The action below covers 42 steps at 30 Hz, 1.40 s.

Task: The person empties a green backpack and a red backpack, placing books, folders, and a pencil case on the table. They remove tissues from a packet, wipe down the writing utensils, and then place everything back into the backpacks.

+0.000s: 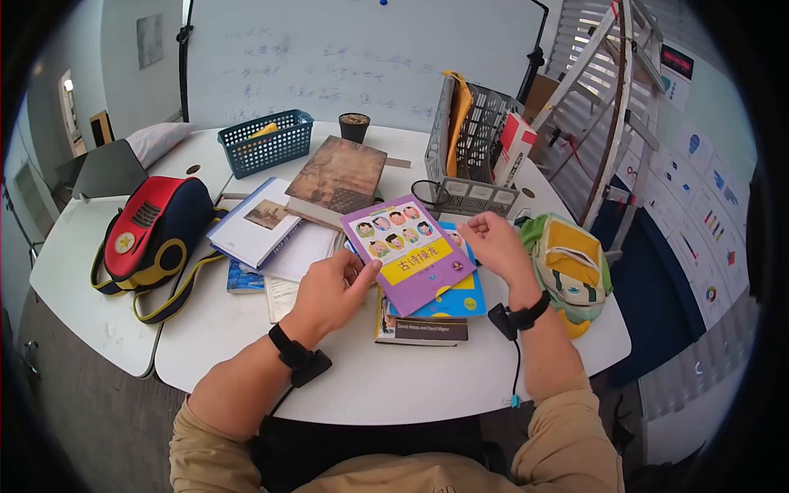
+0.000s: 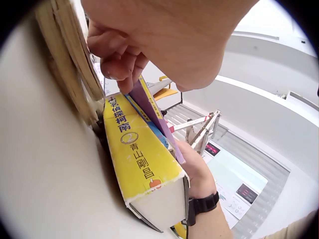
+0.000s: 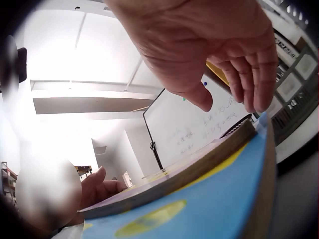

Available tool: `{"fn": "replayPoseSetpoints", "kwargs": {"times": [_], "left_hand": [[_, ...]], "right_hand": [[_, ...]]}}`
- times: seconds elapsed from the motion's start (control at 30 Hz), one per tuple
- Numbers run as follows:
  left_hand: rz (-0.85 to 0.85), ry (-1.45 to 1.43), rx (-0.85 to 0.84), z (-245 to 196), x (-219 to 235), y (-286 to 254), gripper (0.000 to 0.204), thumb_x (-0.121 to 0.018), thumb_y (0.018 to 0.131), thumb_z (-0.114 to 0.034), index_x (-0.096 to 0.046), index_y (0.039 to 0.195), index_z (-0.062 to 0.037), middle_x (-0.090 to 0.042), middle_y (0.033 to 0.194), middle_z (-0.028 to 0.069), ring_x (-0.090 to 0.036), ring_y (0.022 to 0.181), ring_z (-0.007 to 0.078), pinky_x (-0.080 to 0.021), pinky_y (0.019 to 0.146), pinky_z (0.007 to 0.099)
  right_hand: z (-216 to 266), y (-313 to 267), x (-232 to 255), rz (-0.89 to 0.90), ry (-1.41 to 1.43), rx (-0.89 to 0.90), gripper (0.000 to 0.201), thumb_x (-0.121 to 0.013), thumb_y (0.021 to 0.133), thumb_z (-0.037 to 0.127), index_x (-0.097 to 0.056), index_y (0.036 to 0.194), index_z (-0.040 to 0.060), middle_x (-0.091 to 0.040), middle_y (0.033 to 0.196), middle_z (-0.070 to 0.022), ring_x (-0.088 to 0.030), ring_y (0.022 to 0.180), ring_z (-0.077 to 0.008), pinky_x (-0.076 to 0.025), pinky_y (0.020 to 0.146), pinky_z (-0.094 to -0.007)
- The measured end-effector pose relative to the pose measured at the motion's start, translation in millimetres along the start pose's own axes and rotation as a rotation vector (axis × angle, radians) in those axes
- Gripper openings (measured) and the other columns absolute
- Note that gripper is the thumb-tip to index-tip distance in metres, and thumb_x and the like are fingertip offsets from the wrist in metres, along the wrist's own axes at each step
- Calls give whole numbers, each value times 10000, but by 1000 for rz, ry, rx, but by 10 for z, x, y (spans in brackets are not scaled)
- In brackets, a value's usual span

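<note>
A purple book [image 1: 415, 256] with cartoon faces and a yellow title band lies on a blue book [image 1: 460, 300]. My left hand [image 1: 333, 287] pinches its left edge, thumb on the cover. In the left wrist view the purple book [image 2: 152, 112] leans up from the blue one at an angle. Beneath them is a thick book with a yellow spine [image 2: 137, 144]. My right hand [image 1: 497, 246] hovers at the stack's upper right corner, holding nothing. In the right wrist view its fingers [image 3: 244, 74] hang loosely bent, tips close over the blue book's corner.
Left of the stack lie a brown book [image 1: 337, 177], a white-and-blue book [image 1: 251, 222] and other books. Behind stand a teal basket [image 1: 267, 148], a potted plant [image 1: 354, 127] and a grey file rack [image 1: 485, 193]. A red backpack [image 1: 156, 234] and a green bag [image 1: 567, 263] flank them.
</note>
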<state>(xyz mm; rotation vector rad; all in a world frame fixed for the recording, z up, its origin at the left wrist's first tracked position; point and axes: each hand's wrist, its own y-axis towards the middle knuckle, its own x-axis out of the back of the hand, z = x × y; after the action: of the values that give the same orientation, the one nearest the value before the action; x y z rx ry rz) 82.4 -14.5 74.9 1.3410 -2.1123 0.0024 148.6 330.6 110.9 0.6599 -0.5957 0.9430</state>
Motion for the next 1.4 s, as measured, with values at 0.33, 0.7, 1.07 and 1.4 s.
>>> {"fn": "replayPoseSetpoints", "kwargs": {"times": [0.33, 0.7, 1.07, 1.4], "left_hand": [[46, -86, 49, 49, -193, -23, 334, -850, 1041, -265, -726, 1117, 35, -752, 933, 42, -671, 774, 81, -534, 673, 258], [-36, -507, 133, 235, -282, 15, 232, -536, 1157, -125, -529, 1361, -13, -715, 1000, 50, -615, 733, 70, -492, 598, 258], [-180, -476, 117, 330, -302, 60, 377, -408, 1182, -116, -452, 1533, 13, -671, 1362, 151, -656, 1170, 142, -556, 1027, 318], [-183, -449, 54, 290, -296, 41, 382, -394, 1193, -135, -478, 1529, 26, -663, 1403, 145, -656, 1212, 150, -549, 1063, 324]], "right_hand": [[-288, -264, -210, 116, 316, -121, 710, -871, 1013, 418, -635, 1418, -115, -818, 1146, -181, -798, 1003, -225, -634, 861, -340], [-253, -307, -265, 79, 871, -37, 407, -684, 1172, 274, -688, 1371, -82, -811, 1209, -122, -775, 1016, -133, -619, 899, -285], [-292, -351, -314, 6, 913, 33, 347, -609, 1200, 225, -676, 1375, -68, -802, 1234, -126, -773, 1059, -133, -622, 935, -297], [-391, -292, -295, 7, 1154, 24, 357, -619, 1194, 246, -662, 1374, -60, -794, 1259, -132, -783, 1059, -165, -637, 940, -326]]}}
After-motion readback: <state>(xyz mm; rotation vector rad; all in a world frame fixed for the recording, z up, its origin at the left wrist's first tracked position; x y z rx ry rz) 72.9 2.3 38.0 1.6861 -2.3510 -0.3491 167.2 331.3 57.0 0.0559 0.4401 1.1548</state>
